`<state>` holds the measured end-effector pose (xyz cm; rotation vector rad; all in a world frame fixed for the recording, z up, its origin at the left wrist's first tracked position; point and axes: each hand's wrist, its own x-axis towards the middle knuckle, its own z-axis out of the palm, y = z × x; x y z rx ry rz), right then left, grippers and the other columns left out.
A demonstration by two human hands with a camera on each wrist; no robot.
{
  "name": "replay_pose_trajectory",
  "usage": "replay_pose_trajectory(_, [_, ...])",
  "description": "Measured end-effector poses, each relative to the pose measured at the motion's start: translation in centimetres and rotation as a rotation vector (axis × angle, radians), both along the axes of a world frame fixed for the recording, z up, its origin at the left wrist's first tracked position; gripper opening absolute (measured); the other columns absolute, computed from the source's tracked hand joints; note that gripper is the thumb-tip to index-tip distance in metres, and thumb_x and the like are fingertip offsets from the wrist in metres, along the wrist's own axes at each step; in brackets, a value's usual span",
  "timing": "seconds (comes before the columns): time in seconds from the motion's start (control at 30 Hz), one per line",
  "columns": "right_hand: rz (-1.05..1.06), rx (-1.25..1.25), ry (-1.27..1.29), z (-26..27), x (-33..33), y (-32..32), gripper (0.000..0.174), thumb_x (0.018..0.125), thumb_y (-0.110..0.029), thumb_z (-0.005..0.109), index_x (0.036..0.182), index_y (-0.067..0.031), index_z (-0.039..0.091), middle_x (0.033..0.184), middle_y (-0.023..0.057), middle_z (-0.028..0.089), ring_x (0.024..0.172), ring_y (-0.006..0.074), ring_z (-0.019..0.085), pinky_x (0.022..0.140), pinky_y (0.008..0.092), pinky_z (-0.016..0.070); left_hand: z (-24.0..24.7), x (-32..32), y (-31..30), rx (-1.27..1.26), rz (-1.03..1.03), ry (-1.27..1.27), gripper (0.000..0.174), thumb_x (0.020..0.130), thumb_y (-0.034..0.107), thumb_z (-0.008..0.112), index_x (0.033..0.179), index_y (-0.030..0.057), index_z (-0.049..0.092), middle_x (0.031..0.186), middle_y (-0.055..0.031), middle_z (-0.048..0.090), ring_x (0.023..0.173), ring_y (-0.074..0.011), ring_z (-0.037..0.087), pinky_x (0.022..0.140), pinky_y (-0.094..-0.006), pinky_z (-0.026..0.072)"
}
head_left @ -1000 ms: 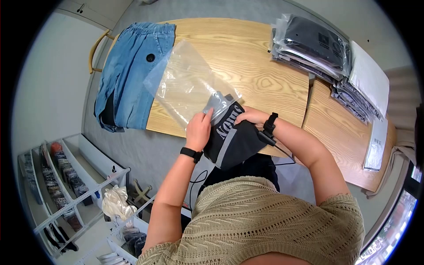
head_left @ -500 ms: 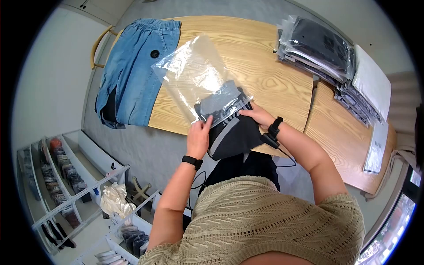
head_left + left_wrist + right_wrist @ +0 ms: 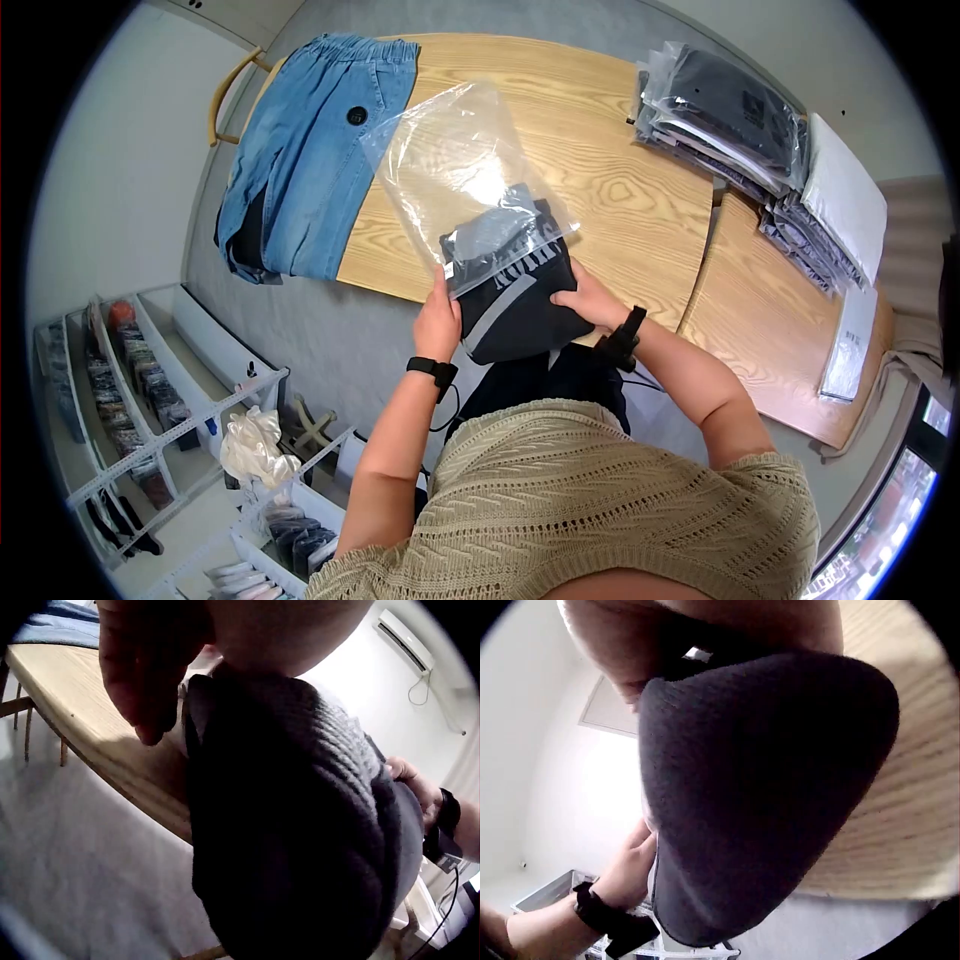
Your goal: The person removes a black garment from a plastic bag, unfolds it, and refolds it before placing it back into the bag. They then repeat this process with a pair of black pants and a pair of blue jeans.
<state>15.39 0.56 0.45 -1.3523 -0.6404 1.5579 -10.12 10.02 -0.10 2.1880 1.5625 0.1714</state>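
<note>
A folded dark garment [image 3: 530, 317] with a grey stripe and pale lettering is partly inside a clear plastic bag [image 3: 450, 150], whose far part lies over the table. The left hand [image 3: 438, 322] grips the garment and bag edge at the left side. On the right side the right hand [image 3: 590, 299] holds the garment, thumb on top and the other fingers hidden beneath. In the left wrist view the dark fabric [image 3: 292, 817] fills the middle below the left hand [image 3: 172, 660]. The right wrist view shows the fabric [image 3: 750, 772] under the right hand [image 3: 720, 630].
Blue jeans [image 3: 310, 160] with a round black object [image 3: 356, 116] on them lie at the table's left end. Stacked bagged garments [image 3: 730, 110] stand at the back right, beside a white package [image 3: 845, 200]. Shelving with packets [image 3: 150, 390] stands at lower left.
The garment's far end has gone inside the bag, with the lettering now showing through the plastic. The right hand has moved down along the garment's right side, and the left thumb has shifted to the edge.
</note>
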Motion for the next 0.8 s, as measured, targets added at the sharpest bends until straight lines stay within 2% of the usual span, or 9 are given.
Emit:
replay_pose_trajectory(0.13, [0.213, -0.012, -0.073, 1.3, 2.5, 2.8, 0.050, 0.075, -0.007, 0.064, 0.122, -0.0013, 0.050, 0.100, 0.0083, 0.062, 0.091, 0.0167, 0.059, 0.081, 0.0283, 0.0478, 0.2, -0.8, 0.1, 0.026, -0.101, 0.084, 0.064, 0.085, 0.009, 0.051, 0.144, 0.0216, 0.028, 0.089, -0.0139, 0.060, 0.079, -0.0345, 0.060, 0.065, -0.0450, 0.0483])
replay_pose_trajectory(0.27, [0.165, -0.011, -0.005, 0.0, 4.0, 4.6, 0.042, 0.076, -0.007, 0.063, 0.117, -0.0006, 0.055, 0.098, 0.0083, 0.063, 0.087, 0.0164, 0.059, 0.080, 0.0280, 0.0484, 1.5, -0.5, 0.1, -0.046, -0.126, 0.163, 0.066, 0.085, 0.005, 0.048, 0.144, 0.0270, 0.028, 0.095, -0.0158, 0.061, 0.082, -0.0356, 0.060, 0.067, -0.0445, 0.0475])
replay_pose_trajectory(0.37, [0.172, -0.079, 0.105, -0.4, 3.5, 4.6, 0.047, 0.079, -0.010, 0.064, 0.123, -0.0008, 0.050, 0.104, 0.0098, 0.062, 0.094, 0.0178, 0.058, 0.084, 0.0291, 0.0472, 0.8, -0.3, -0.3, 0.057, -0.185, 0.176, 0.068, 0.084, 0.000, 0.047, 0.144, 0.0261, 0.029, 0.086, -0.0136, 0.057, 0.076, -0.0339, 0.059, 0.062, -0.0431, 0.0484])
replay_pose_trajectory(0.47, [0.187, 0.068, -0.021, -0.7, 1.5, 3.9, 0.053, 0.084, -0.016, 0.064, 0.129, 0.0002, 0.044, 0.110, 0.0142, 0.059, 0.103, 0.0202, 0.056, 0.090, 0.0296, 0.0447, 0.9, -0.6, -0.2, 0.067, -0.184, 0.169, 0.070, 0.083, -0.003, 0.045, 0.144, 0.0279, 0.028, 0.089, -0.0146, 0.056, 0.076, -0.0347, 0.059, 0.063, -0.0436, 0.0481])
replay_pose_trajectory(0.53, [0.295, 0.297, -0.640, -1.6, 1.3, 4.1, 0.056, 0.086, -0.018, 0.064, 0.133, 0.0004, 0.039, 0.113, 0.0177, 0.057, 0.108, 0.0202, 0.053, 0.093, 0.0280, 0.0421, 0.4, -1.6, 0.1, 0.092, -0.211, 0.091, 0.071, 0.084, -0.003, 0.044, 0.144, 0.0298, 0.028, 0.089, -0.0155, 0.055, 0.075, -0.0356, 0.058, 0.063, -0.0439, 0.0478])
replay_pose_trajectory(0.6, [0.293, 0.194, -0.561, -1.9, 2.5, 5.5, 0.056, 0.085, -0.019, 0.065, 0.132, 0.0008, 0.040, 0.113, 0.0194, 0.058, 0.106, 0.0227, 0.055, 0.091, 0.0297, 0.0430, 0.3, -2.2, 0.3, 0.055, -0.199, 0.112, 0.070, 0.085, -0.002, 0.044, 0.144, 0.0312, 0.028, 0.089, -0.0154, 0.055, 0.076, -0.0362, 0.058, 0.063, -0.0445, 0.0476])
replay_pose_trajectory(0.7, [-0.095, 0.109, -0.380, -2.7, 2.0, 6.1, 0.061, 0.080, -0.031, 0.071, 0.122, 0.0046, 0.045, 0.114, 0.0200, 0.058, 0.101, 0.0278, 0.059, 0.088, 0.0350, 0.0459, 0.9, -1.5, 0.1, 0.016, -0.162, 0.153, 0.069, 0.085, 0.003, 0.048, 0.144, 0.0322, 0.028, 0.088, -0.0143, 0.055, 0.076, -0.0357, 0.058, 0.063, -0.0453, 0.0473])
replay_pose_trajectory(0.73, [-0.100, 0.110, -0.379, -2.7, 1.5, 5.7, 0.061, 0.080, -0.031, 0.071, 0.122, 0.0046, 0.045, 0.114, 0.0200, 0.058, 0.101, 0.0278, 0.059, 0.088, 0.0350, 0.0459, 1.2, -1.1, 0.3, -0.012, -0.137, 0.195, 0.069, 0.085, 0.004, 0.050, 0.144, 0.0321, 0.027, 0.087, -0.0138, 0.055, 0.076, -0.0355, 0.058, 0.063, -0.0453, 0.0473])
replay_pose_trajectory(0.8, [-0.230, -0.014, -0.658, -2.8, 0.9, 5.1, 0.068, 0.075, -0.036, 0.075, 0.119, 0.0076, 0.045, 0.112, 0.0223, 0.058, 0.100, 0.0279, 0.060, 0.087, 0.0334, 0.0462, 0.9, -1.0, 0.4, 0.005, -0.138, 0.144, 0.070, 0.084, 0.004, 0.051, 0.144, 0.0319, 0.027, 0.087, -0.0137, 0.055, 0.076, -0.0354, 0.058, 0.063, -0.0450, 0.0472])
